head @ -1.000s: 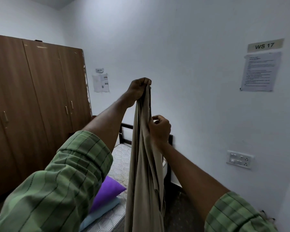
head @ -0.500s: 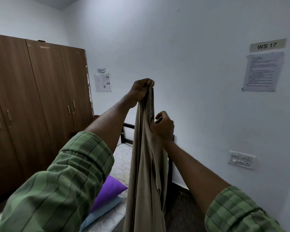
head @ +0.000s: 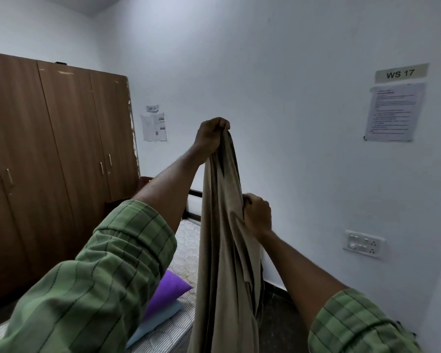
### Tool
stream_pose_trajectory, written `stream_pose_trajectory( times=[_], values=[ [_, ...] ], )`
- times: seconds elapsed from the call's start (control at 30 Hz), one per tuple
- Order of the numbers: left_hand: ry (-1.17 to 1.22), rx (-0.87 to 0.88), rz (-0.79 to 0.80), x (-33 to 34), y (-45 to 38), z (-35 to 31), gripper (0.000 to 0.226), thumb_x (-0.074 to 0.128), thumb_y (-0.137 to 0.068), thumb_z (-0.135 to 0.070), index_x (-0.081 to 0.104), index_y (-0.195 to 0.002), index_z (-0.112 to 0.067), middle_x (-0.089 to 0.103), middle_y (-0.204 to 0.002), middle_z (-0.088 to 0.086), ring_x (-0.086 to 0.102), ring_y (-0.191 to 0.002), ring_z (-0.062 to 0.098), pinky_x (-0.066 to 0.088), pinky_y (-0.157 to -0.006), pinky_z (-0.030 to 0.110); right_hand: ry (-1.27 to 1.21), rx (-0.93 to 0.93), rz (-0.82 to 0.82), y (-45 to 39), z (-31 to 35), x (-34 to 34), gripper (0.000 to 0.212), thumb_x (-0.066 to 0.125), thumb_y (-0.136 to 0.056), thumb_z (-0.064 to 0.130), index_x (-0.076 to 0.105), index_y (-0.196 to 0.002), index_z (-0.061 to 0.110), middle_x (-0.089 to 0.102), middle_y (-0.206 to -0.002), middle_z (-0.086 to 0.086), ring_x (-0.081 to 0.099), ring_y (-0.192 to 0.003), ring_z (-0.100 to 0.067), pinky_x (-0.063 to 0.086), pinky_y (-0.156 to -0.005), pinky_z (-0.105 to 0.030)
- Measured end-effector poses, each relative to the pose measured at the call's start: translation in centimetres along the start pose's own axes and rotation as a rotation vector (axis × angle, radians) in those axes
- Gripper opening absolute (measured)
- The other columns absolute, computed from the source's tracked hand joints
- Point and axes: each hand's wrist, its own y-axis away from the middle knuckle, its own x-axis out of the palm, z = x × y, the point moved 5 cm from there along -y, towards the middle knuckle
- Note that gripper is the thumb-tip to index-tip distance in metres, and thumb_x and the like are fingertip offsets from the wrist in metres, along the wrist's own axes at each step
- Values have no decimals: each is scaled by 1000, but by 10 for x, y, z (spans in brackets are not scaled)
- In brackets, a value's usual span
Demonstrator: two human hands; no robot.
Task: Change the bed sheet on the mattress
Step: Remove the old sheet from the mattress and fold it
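Bed sheet, a long bunched length of beige cloth, is hanging in front of a white wall and above a bare quilted mattress, its lower part dropping out of view at the bottom edge. Wooden wardrobe doors are filling the left side of the room. A person in green checked sleeves is holding the cloth with both arms outstretched. On the mattress, a purple pillow is lying on a pale blue one. The left hand is gripping the top of the sheet, fingers curled tight around the gathered edge, while the right hand, lower down, is clutching a fold of it. A switch panel is sitting on the wall, under a posted notice and a "WS 17" sign.
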Motion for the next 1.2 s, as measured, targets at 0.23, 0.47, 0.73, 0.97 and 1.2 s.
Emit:
stream_pose_trajectory(
  times=[0.23, 0.47, 0.73, 0.97, 1.2],
  values=[
    [51, -9, 55, 4, 1, 13, 48, 29, -86, -2, 62, -71, -34, 55, -80, -2, 51, -79, 18, 37, -72, 32, -151, -50, -82, -9, 17, -15, 16, 75, -87, 39, 76, -86, 24, 68, -64, 9, 65, -61, -7, 51, -64, -26],
    [53, 1, 139, 24, 2, -6, 54, 29, -92, 1, 60, -66, -36, 56, -83, -2, 55, -81, 17, 39, -74, 34, -195, -99, -224, -3, 57, -8, 24, 51, -101, 19, 70, -87, 16, 69, -73, 1, 64, -66, -18, 51, -68, -35],
    [61, 9, 100, 8, 2, 2, 45, 31, -92, 0, 59, -72, -29, 58, -81, -7, 54, -83, 18, 40, -79, 35, -182, -81, -395, -8, 52, -29, 22, 57, -98, 25, 74, -86, 19, 69, -68, 4, 63, -62, -17, 55, -64, -36],
    [89, -18, 163, 16, 12, -8, 49, 27, -87, 3, 58, -68, -30, 54, -79, 1, 50, -76, 19, 40, -67, 30, -189, -213, -261, -3, 71, -21, 18, 69, -90, 43, 71, -93, 26, 64, -62, 10, 63, -57, -9, 52, -60, -26],
    [118, -50, 256, 23, 21, -19, 40, 30, -84, -1, 56, -67, -27, 51, -72, -4, 48, -67, 15, 37, -62, 25, -158, -134, -399, -9, 88, -25, 19, 59, -96, 38, 66, -87, 23, 63, -72, 8, 60, -65, -15, 49, -62, -32]
  ],
)
